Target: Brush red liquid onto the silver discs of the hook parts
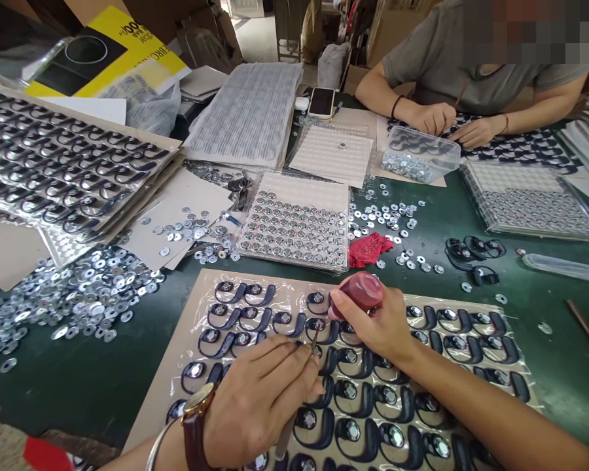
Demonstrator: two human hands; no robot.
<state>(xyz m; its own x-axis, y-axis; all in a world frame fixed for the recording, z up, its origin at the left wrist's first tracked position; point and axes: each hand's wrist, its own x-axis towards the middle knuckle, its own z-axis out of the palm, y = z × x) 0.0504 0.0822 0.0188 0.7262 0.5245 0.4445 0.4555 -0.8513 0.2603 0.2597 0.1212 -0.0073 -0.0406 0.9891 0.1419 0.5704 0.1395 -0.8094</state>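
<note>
A cardboard sheet under clear film carries rows of black hook-shaped parts, each with a round metal piece. My left hand, with a watch at the wrist, is closed around slim metal tweezers over the middle of the sheet. Wrapped round a soft bottle of dark red liquid, my right hand is above the sheet's upper rows. The bottle's tip is hidden behind the fingers.
Loose washers lie in a heap at left. Beyond the sheet stand a tray of round metal parts, a red cloth and a phone. Across the green table, a person works beside a clear box.
</note>
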